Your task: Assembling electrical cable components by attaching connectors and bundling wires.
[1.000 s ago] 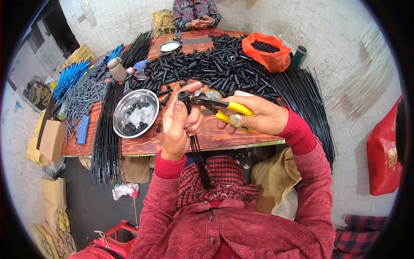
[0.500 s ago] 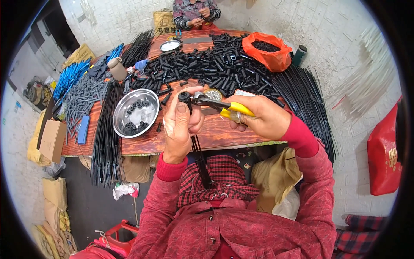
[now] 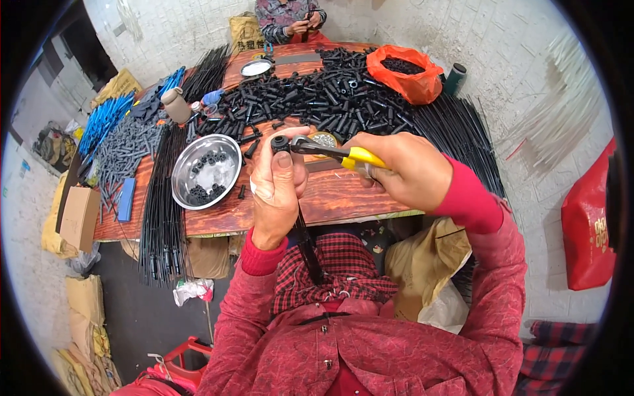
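Observation:
My left hand (image 3: 276, 198) is closed around a bundle of thin black rods (image 3: 306, 257), topped by a round black plastic fitting (image 3: 281, 143). The rods hang down below the fist toward my checked apron. My right hand (image 3: 416, 170) grips a pair of pliers (image 3: 364, 157) with yellow handles. Their metal jaws meet the right side of the fitting; what is between them is too small to make out. Behind the pliers lies a round tin (image 3: 324, 139) of small metal bits.
A steel bowl (image 3: 173, 179) of black rings stands left of my hands on the wooden table (image 3: 330, 191). Black plastic tubes (image 3: 304, 96) heap up behind, near an orange bag (image 3: 422, 89). Long black rods (image 3: 162, 218) overhang the front edge. A person (image 3: 290, 20) works opposite.
The yellow plier handles are closer together in my right fist. My right hand and forearm have turned and shifted slightly right; the left hand still holds the fitting.

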A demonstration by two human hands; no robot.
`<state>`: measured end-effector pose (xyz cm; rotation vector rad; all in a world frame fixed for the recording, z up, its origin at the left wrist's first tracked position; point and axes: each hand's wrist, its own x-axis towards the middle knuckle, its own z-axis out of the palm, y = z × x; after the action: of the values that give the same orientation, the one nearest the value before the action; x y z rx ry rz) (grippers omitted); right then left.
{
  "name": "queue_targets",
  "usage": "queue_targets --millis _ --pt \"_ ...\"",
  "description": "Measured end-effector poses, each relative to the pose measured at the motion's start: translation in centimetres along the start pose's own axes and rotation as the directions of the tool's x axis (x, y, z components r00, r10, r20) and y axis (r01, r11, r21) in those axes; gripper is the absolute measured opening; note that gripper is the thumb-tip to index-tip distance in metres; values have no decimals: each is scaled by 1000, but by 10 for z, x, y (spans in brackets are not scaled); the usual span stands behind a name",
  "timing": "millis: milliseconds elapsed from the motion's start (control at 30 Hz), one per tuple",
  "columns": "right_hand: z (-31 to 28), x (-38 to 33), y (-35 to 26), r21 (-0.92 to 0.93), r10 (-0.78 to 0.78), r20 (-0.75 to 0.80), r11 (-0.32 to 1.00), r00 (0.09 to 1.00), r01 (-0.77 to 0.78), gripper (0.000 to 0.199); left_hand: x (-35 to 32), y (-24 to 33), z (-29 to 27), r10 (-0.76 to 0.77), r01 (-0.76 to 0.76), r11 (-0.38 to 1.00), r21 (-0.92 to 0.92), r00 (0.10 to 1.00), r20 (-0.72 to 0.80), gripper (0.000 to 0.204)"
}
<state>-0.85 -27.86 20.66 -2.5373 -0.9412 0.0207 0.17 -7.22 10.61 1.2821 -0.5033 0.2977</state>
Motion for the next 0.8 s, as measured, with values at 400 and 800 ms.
queue_targets --millis 400,800 --pt "1 13 29 697 -92 381 682 920 -221 30 -5 -6 -3 -74 80 969 -234 997 34 44" --pt "-19 13 19 622 26 521 674 853 -400 32 -4 -8 -1 -50 62 975 -214 997 62 46"
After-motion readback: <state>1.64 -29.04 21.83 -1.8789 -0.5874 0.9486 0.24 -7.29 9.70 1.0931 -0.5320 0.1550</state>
